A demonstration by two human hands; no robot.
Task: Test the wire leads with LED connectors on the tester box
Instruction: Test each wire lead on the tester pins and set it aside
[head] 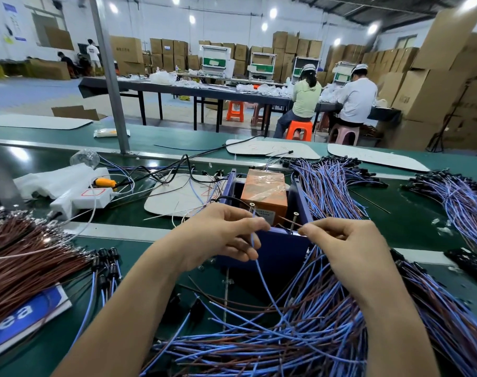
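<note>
Sprawling across the green counter [408,221], a tangled heap of wire leads [313,336] lies nearest the person and looks untested. The laid-out bundles [327,183] beyond the blue tester box [280,248] suggest much is already done. Over the box, the left hand [221,235] pinches a blue lead [260,270] in curled fingers. The right hand [348,246] pinches a brown lead [286,221]. Both ends point toward the screws [295,214]; I cannot tell if they make contact.
</note>
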